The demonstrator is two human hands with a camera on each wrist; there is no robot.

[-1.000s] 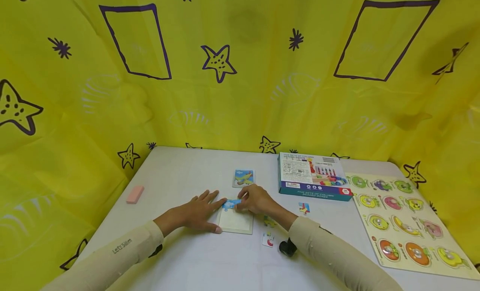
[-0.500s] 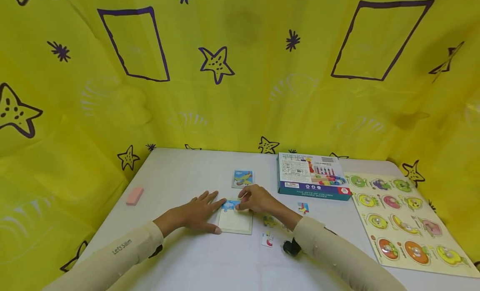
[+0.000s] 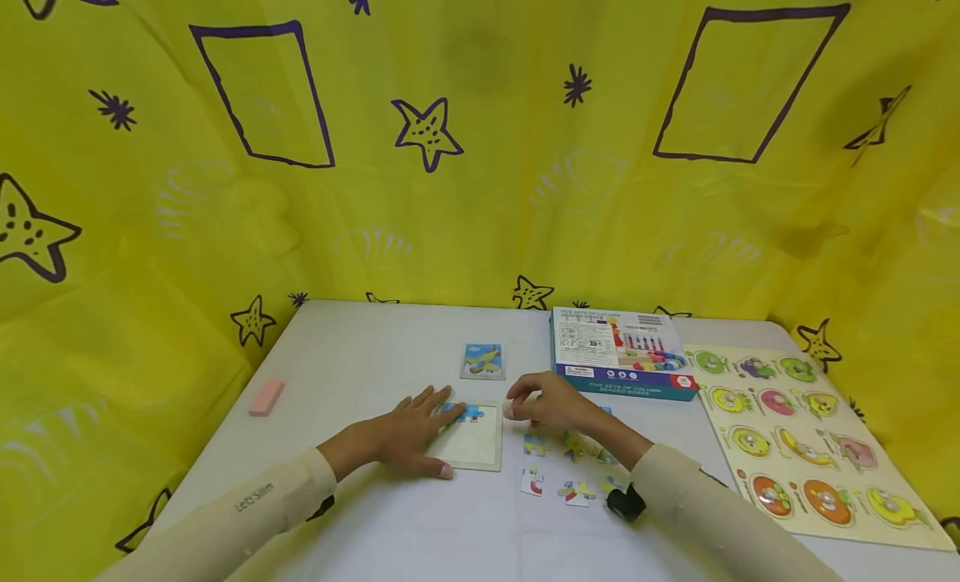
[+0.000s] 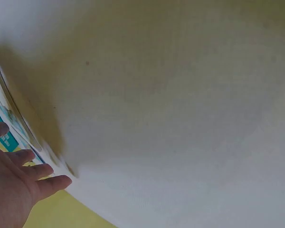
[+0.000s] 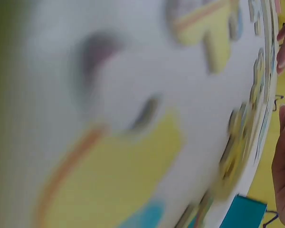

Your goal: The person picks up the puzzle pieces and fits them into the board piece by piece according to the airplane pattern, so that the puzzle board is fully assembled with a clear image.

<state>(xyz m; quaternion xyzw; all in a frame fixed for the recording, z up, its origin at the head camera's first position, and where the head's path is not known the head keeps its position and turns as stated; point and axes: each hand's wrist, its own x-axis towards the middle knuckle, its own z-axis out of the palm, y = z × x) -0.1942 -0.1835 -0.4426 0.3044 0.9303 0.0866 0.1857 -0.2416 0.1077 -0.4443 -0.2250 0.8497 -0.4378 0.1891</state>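
Now that my right hand [image 3: 551,401], loosely curled with no piece visible in it, has pulled right, off the puzzle tray [image 3: 474,455], blue jigsaw pieces [image 3: 474,412] lie at its far side, seemingly placed, my left hand [image 3: 408,432] spread at its left edge.

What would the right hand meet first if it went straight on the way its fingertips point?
Probably the puzzle tray, at its right rim; the right hand might pass over it, as its height is unclear.
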